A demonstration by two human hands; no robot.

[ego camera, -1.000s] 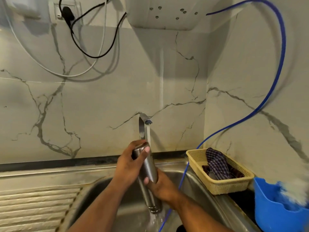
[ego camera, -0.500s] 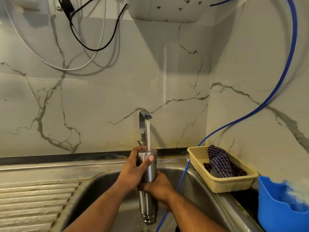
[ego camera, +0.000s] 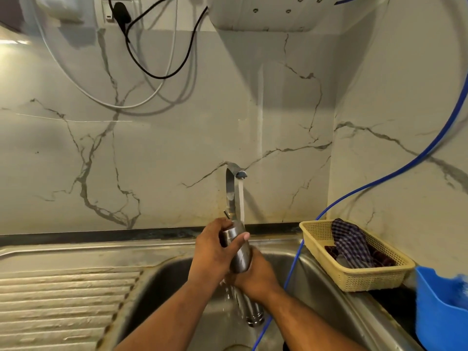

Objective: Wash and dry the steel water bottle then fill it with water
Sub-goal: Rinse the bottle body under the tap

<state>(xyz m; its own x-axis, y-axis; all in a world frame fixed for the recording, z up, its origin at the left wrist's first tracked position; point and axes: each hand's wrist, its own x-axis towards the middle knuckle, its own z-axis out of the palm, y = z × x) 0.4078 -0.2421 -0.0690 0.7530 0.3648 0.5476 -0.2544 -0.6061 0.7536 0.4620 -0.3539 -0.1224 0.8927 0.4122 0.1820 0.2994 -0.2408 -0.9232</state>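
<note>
Over the sink (ego camera: 326, 297), the left hand (ego camera: 212, 254) grips the upper end of the steel water bottle (ego camera: 240, 252) under the tap (ego camera: 231, 188) stream; the right hand (ego camera: 255, 277) grips its middle. A yellow basket (ego camera: 367, 279) holds a checked cloth (ego camera: 350, 244).

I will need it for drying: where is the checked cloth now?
In the head view, the checked cloth lies in the yellow basket on the right of the sink, between the blue hose and the blue tub.

Lower center: left hand (ego camera: 212, 252) grips the steel bottle (ego camera: 241, 253) near its top, right hand (ego camera: 256, 277) around its middle. It's tilted under the running tap (ego camera: 231, 188), water dripping into the sink (ego camera: 163, 287).
</note>
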